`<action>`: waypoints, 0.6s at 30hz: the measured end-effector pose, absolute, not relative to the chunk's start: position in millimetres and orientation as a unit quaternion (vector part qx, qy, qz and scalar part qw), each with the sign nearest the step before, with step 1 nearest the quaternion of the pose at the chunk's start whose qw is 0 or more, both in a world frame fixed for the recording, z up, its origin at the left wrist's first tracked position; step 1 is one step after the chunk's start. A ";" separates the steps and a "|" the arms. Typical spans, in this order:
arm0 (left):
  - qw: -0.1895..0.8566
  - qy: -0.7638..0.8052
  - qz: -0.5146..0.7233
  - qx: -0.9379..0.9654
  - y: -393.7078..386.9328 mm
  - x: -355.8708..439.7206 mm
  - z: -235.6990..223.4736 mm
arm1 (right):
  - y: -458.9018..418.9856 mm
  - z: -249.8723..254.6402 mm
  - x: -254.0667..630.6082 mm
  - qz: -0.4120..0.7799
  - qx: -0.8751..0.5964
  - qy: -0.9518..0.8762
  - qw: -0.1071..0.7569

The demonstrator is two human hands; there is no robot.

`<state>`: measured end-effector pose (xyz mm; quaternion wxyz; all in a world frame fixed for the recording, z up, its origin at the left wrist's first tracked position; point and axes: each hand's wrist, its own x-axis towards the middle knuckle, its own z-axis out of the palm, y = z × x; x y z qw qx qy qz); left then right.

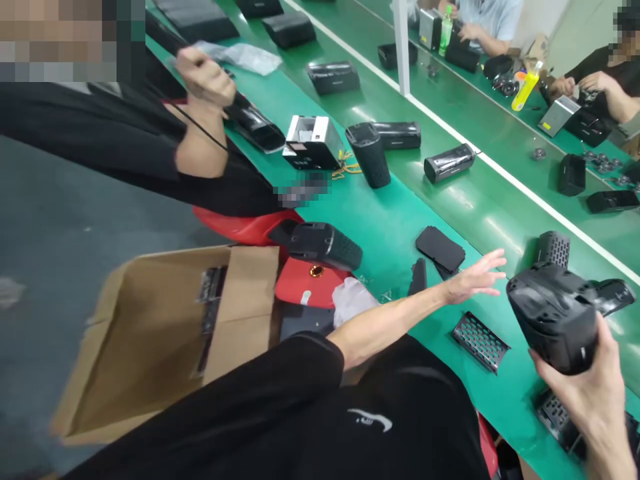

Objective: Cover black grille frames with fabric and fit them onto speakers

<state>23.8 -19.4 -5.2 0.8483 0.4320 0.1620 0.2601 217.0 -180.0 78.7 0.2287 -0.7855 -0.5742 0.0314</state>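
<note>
My right hand (pixel 593 380) grips a black speaker housing (pixel 555 313) from below and lifts it above the bench at the right. My left hand (pixel 475 280) hovers to its left, fingers spread, with nothing in it and a gap between it and the housing. Below my left hand lies a black perforated grille (pixel 481 341). Flat black panels (pixel 441 249) rest just beyond my left wrist. Partly hidden behind the held housing stands another housing with a honeycomb pattern (pixel 554 249).
A co-worker's hand (pixel 205 80) is at upper left. An open cardboard box (pixel 145 347) stands on the floor beside a red stool (pixel 300 283). Several black speakers (pixel 450 163) lie along the green bench (pixel 395 230). A white-and-black device (pixel 313 143) sits there too. People work opposite.
</note>
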 end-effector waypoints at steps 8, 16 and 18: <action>0.658 0.138 0.328 0.664 -11.0 21.8 11.3 | -185.6 76.1 238.6 0.107 -0.772 -0.598 0.186; 0.709 0.175 0.292 0.617 -5.8 -5.1 9.2 | -228.3 65.0 230.8 0.231 -0.765 -0.447 0.403; 0.704 0.180 0.285 0.625 -4.5 -4.1 12.5 | -228.0 65.1 218.6 0.215 -0.765 -0.432 0.428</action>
